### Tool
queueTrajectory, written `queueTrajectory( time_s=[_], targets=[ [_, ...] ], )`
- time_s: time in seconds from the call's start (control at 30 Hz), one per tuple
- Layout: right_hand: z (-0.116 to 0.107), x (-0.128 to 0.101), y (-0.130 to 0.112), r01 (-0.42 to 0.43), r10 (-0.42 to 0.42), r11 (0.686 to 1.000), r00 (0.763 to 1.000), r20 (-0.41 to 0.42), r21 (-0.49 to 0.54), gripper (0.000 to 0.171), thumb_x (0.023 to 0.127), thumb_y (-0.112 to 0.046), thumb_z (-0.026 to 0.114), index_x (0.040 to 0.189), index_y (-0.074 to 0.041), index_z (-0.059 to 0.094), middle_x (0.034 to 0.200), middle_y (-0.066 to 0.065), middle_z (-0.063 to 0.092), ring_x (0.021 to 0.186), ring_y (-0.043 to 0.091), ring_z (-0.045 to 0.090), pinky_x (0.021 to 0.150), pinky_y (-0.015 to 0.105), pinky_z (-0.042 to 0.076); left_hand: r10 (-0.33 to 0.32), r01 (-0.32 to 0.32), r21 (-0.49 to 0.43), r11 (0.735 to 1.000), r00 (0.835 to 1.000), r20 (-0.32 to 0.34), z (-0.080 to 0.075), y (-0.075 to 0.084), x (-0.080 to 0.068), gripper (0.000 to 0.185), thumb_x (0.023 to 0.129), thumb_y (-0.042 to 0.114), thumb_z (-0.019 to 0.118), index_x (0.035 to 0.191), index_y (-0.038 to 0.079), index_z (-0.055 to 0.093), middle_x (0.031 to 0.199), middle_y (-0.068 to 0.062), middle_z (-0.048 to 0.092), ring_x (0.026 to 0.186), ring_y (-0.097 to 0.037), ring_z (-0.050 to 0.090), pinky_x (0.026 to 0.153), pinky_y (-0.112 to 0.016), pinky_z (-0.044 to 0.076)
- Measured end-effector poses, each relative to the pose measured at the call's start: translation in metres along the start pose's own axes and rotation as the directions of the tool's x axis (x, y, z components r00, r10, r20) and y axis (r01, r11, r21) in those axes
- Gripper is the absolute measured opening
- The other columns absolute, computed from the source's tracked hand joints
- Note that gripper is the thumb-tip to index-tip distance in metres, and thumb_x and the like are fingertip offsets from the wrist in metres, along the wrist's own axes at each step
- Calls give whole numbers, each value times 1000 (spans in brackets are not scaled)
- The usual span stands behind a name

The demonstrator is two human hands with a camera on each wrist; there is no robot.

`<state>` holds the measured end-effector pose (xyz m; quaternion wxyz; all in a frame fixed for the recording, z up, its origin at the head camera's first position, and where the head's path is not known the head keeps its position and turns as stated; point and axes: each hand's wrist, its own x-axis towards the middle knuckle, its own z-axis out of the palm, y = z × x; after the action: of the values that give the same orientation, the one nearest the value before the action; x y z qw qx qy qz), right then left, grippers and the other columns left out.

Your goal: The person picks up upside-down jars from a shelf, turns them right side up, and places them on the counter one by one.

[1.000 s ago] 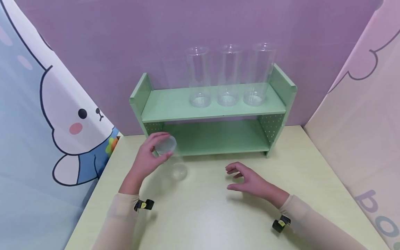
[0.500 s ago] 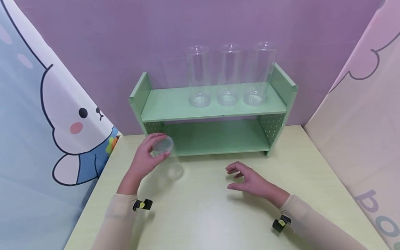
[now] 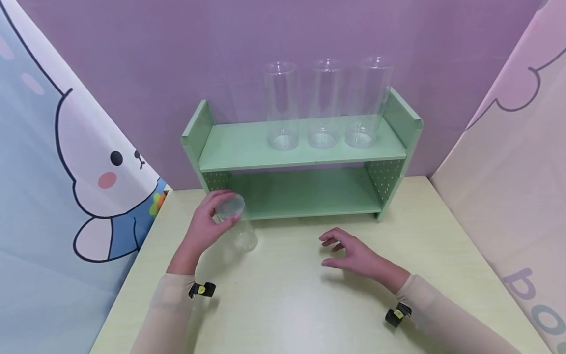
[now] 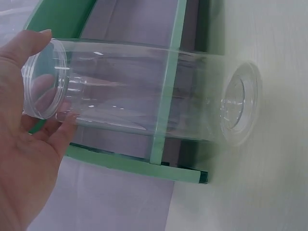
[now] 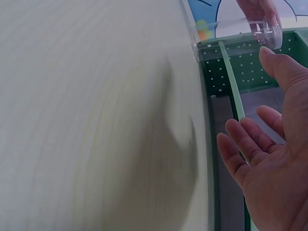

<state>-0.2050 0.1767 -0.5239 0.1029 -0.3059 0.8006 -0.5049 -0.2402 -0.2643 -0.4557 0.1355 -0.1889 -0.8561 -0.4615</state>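
A person's left hand (image 3: 205, 231) pinches the top end of a tall, clear, cylindrical plastic container (image 4: 130, 91), thumb on the near side and fingers on the far side. The grip sits high, probably because the rim is easiest to grasp there and the see-through wall stays unblocked. The container is near the left front corner of a pale green two-tier shelf (image 3: 239, 147), slightly tilted, its base low over the table; whether it touches cannot be told. The right hand (image 3: 353, 255) hovers well to the right, thumb and loosely bent fingers spread apart, holding nothing, perhaps kept out of the way.

Three matching clear cylinders (image 3: 283, 105) stand upright in a row on the shelf's upper board, toward its right, leaving bare board at the left; the even spacing looks deliberate.

The shelf stands at the far side of a pale wood-grain table (image 3: 283, 305) with a soft glare near the middle. Behind hangs a plain purple backdrop (image 3: 177, 59); a blue panel with a white cartoon rabbit (image 3: 95, 152) is at left, and a pink-and-cream panel (image 3: 522, 172) at right.
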Motion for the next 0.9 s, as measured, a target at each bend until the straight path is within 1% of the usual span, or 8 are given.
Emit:
queueTrajectory(
  time_s=[0.23,0.37,0.6,0.8,0.9],
  targets=[
    [0,1,2,-13,13,1000,1000,5,10,58,95,-23,91,143,-10,61,143,22,63,131,43,65,111,60,54,-30,30,-53,998,1000,8,5,0,-1,61,91,6,91,146,17,69,152,-4,57,134,-31,57,112,-61,52],
    [0,2,3,-10,10,1000,1000,9,8,57,96,-25,90,143,-10,61,143,21,63,131,44,65,110,61,54,-32,33,-56,998,999,9,7,0,-2,61,91,4,91,146,18,69,152,-3,57,134,-31,57,112,-61,52],
    [-1,1,1,-17,17,1000,1000,11,17,56,95,-24,91,142,-13,62,143,21,63,130,44,65,111,61,53,-42,42,-72,997,999,8,8,0,-2,62,91,4,91,147,17,68,153,-2,56,136,-31,55,115,-59,50],
    [-3,0,1,15,-15,1000,1000,-4,-20,52,97,-22,89,141,-10,63,140,22,64,126,46,66,107,60,56,-46,46,-67,997,999,10,8,0,-2,63,91,4,91,147,17,68,153,-1,56,136,-29,56,114,-58,51],
    [-6,1,1,31,-32,999,999,-26,-37,51,97,-20,89,140,-10,63,138,21,64,126,44,67,106,58,57,-49,50,-63,997,999,10,7,0,-2,62,91,5,91,147,18,68,153,-2,57,136,-31,56,114,-59,51]
  ],
)
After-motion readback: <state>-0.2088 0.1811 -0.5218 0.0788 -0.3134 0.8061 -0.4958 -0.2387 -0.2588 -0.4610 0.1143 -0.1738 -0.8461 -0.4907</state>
